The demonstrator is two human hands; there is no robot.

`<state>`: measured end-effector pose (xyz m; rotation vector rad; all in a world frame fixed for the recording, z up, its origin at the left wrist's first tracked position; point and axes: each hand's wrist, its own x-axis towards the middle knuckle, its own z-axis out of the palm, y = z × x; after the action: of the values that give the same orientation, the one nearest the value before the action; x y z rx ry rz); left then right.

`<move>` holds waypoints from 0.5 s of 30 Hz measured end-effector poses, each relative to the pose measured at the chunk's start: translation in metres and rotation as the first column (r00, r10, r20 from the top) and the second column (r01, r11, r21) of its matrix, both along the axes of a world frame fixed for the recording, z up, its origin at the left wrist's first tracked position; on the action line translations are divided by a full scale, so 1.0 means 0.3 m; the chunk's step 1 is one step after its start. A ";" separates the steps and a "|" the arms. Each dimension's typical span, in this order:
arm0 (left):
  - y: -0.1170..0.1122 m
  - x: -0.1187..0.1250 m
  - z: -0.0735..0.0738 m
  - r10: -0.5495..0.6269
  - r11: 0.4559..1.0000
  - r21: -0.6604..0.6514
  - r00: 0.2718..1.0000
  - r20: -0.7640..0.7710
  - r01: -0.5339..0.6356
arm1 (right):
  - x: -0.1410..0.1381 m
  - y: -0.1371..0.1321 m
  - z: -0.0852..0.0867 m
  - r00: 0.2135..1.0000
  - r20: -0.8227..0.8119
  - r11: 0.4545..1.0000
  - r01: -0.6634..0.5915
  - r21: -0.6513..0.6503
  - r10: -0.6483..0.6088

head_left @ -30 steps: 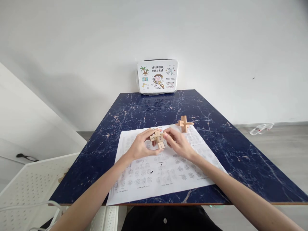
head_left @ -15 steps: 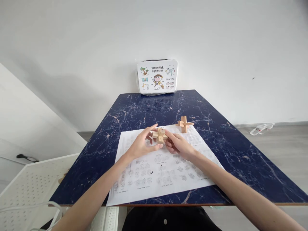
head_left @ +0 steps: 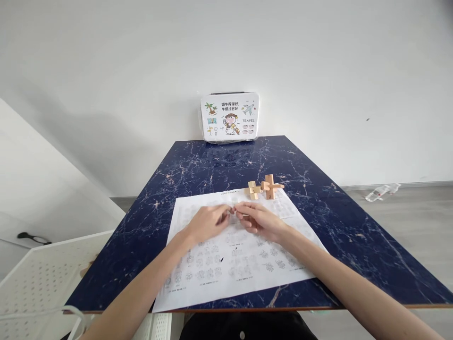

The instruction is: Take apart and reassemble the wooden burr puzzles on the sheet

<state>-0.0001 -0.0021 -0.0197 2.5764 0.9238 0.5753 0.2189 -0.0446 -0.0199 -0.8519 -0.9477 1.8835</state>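
My left hand [head_left: 209, 222] and my right hand [head_left: 261, 221] hover over the printed sheet [head_left: 247, 274], their fingertips meeting or nearly meeting at its middle. Loosely bent fingers on the left hand partly hide one another. On the right hand, the fingers are slightly apart. Neither hand shows anything in its grasp. Beyond the right hand, at the sheet's far right edge, a pale wooden interlocking puzzle [head_left: 253, 190] sits beside a darker wooden cross-shaped puzzle [head_left: 270, 185]. The two puzzles appear to touch or nearly touch.
A white box with cartoon prints [head_left: 230, 118] leans on the wall at the back of the blue marbled table [head_left: 212, 165]. White perforated shelving [head_left: 46, 269] with a cable stands at the left. A plastic bottle [head_left: 382, 192] lies on the floor to the right.
The pale puzzle was between both hands and now sits beside the darker one at the far right of the sheet. Both hands have let it go and come together.
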 end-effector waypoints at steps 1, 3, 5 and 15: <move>-0.004 -0.001 -0.009 -0.035 0.997 0.065 0.997 -0.068 0.039 | -0.004 -0.004 -0.002 0.999 0.030 0.999 -0.029 0.041 0.028; -0.009 -0.001 -0.022 -0.057 0.984 0.158 0.990 -0.132 0.078 | -0.008 -0.006 -0.007 0.995 0.074 0.992 -0.066 0.103 0.059; -0.012 0.000 -0.029 -0.059 0.974 0.209 0.988 -0.142 0.089 | -0.009 -0.005 -0.011 0.993 0.097 0.988 -0.076 0.135 0.064; -0.010 -0.004 -0.022 -0.080 0.965 0.238 0.987 -0.138 0.111 | -0.007 -0.005 -0.006 0.988 0.140 0.982 -0.087 0.169 0.064</move>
<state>-0.0012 -0.0051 -0.0264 2.8910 0.8052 0.5325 0.2167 -0.0462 -0.0217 -0.8546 -1.2243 1.7931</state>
